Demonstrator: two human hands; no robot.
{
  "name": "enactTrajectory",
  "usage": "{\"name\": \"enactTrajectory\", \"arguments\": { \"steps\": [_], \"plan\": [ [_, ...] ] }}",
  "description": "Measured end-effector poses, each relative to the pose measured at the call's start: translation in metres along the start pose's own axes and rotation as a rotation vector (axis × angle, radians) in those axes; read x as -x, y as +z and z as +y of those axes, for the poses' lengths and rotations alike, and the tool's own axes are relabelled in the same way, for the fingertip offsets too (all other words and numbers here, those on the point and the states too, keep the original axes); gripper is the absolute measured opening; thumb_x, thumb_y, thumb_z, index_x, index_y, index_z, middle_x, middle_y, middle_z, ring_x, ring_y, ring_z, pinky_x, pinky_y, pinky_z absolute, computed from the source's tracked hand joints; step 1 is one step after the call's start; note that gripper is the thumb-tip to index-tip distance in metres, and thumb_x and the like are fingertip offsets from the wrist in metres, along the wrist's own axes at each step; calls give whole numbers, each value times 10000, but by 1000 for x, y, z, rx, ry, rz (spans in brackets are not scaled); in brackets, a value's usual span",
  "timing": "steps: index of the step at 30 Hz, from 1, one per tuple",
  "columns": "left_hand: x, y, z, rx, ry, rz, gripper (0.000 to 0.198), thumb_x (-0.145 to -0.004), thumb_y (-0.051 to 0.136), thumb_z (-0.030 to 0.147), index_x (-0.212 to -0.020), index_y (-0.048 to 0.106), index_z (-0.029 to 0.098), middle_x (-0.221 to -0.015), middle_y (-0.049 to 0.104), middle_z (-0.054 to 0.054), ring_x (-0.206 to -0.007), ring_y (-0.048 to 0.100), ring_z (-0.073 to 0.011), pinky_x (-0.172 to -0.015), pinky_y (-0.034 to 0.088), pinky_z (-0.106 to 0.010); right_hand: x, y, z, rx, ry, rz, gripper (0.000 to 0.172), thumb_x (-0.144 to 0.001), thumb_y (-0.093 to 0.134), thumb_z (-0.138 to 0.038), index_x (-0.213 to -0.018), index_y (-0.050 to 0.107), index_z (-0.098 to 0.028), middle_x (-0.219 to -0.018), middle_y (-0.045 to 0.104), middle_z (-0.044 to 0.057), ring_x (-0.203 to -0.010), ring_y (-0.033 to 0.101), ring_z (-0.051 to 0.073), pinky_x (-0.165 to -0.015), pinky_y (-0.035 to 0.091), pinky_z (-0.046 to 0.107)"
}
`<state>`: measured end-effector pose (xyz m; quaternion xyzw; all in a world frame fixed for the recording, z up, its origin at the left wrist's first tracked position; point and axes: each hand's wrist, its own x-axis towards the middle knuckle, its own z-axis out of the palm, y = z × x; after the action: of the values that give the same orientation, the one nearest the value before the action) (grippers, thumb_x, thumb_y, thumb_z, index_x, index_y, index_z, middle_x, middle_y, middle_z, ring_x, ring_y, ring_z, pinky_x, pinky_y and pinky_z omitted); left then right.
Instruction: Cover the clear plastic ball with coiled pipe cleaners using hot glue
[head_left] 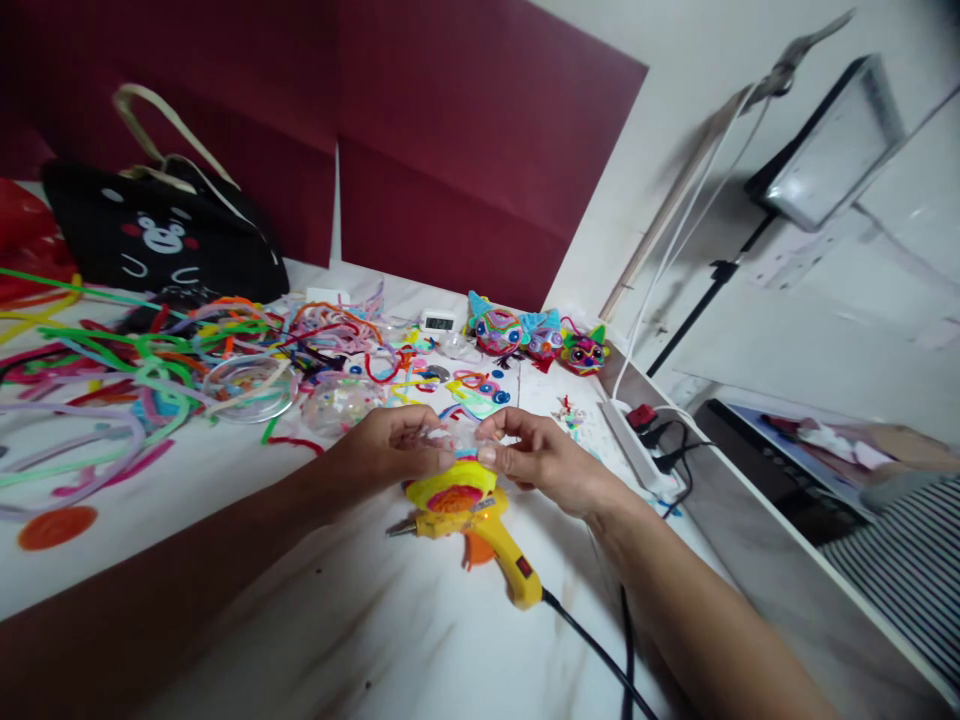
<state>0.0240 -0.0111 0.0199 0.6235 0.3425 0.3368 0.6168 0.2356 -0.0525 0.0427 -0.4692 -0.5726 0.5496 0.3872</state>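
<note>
Both hands grip a transparent plastic ball (pixel 452 437) decorated with coiled pipe cleaners in yellow, pink and orange, plus a light-blue strip. My left hand (pixel 396 447) pinches its left side, and my right hand (pixel 536 458) pinches the right with thumb and fingers. Part of the ball is hidden behind my fingers. Just below it, a yellow hot glue gun (pixel 491 535) with an orange trigger lies on the white table, nozzle to the left. Its black cord runs toward the lower right.
Loose pipe cleaners (pixel 150 375) spread over the left side, near a transparent round shell (pixel 251 388) and an orange disc (pixel 58 527). Behind are a black bag (pixel 161 240), a small digital clock (pixel 439 321) and three decorated balls (pixel 541 338). A power strip (pixel 637 450) sits right.
</note>
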Motion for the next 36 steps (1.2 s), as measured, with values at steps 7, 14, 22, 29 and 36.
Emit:
{"name": "enactTrajectory", "arguments": {
  "steps": [7, 14, 22, 29, 36],
  "plan": [
    [-4, 0, -5, 78, -54, -37, 347, -566, 842, 374, -735, 606, 184, -631, 583, 37, -583, 499, -129, -525, 357, -223, 1, 1, 3, 22, -9, -12, 465, -645, 892, -452, -864, 582, -183, -647, 467, -95, -498, 394, 52, -482, 267, 219],
    [-5, 1, -15, 129, -38, -24, 360, -572, 845, 364, -724, 575, 179, -582, 548, 61, -540, 446, -100, -506, 312, -206, 2, 1, 5, 27, 13, -8, 521, -636, 875, -523, -882, 572, -178, -617, 499, -89, -498, 398, 61, -482, 273, 216],
    [-5, 2, -14, 83, -2, 10, 306, -603, 799, 332, -673, 544, 179, -566, 512, 71, -519, 401, -82, -489, 287, -203, 2, 5, 2, 24, 22, 29, 460, -612, 904, -388, -876, 583, -189, -614, 498, -98, -511, 392, 64, -493, 277, 215],
    [-5, 7, -10, 60, 2, 15, 307, -574, 779, 325, -614, 507, 188, -504, 449, 89, -482, 356, -74, -456, 264, -207, 2, 8, 7, 62, 20, 56, 499, -605, 890, -484, -830, 560, -184, -648, 562, -62, -541, 449, 74, -507, 314, 206],
    [-1, 9, -7, 63, -1, 24, 285, -564, 765, 292, -614, 506, 182, -519, 443, 90, -502, 351, -70, -470, 255, -200, 3, 14, 5, 125, 41, 104, 479, -593, 880, -473, -784, 551, -180, -610, 537, -66, -531, 423, 74, -498, 293, 206]
  ]
}}
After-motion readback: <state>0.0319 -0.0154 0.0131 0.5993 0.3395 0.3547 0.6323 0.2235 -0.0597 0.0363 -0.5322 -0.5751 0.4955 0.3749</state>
